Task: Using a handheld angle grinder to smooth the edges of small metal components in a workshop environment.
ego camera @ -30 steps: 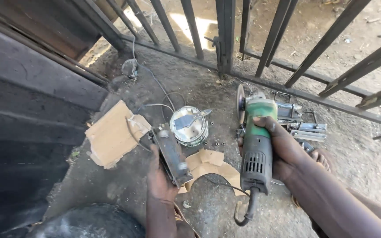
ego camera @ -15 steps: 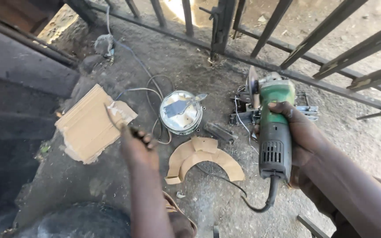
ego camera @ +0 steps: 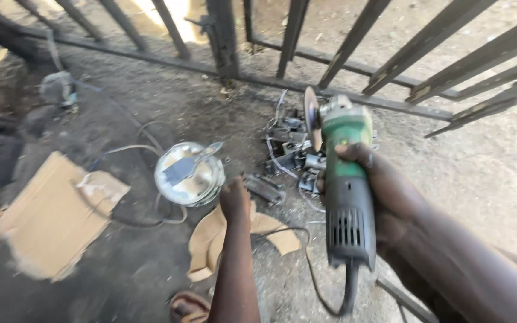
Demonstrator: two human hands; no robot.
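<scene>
My right hand (ego camera: 390,200) grips a green and dark grey angle grinder (ego camera: 347,179) by its body, with the disc (ego camera: 312,116) on edge and pointing away from me, above the ground. My left hand (ego camera: 234,200) reaches down to the dirt floor between a round metal tin (ego camera: 201,185) and a small dark metal piece (ego camera: 264,188). I see the left hand from behind, so its fingers are hidden. A paintbrush (ego camera: 186,166) lies across the top of the tin. The grinder's black cord (ego camera: 324,293) loops down beside my right forearm.
A pile of small metal parts (ego camera: 291,152) lies by a black barred gate (ego camera: 222,42) at the back. A flat cardboard sheet (ego camera: 49,215) is at the left, a curved cardboard offcut (ego camera: 210,242) under my left arm. Grey cables (ego camera: 139,146) trail across the dirt.
My left hand has let go of the flat dark metal piece, swung left toward the cardboard, then come back beside the tin. The grinder stays in my right hand, lifted nearer the camera.
</scene>
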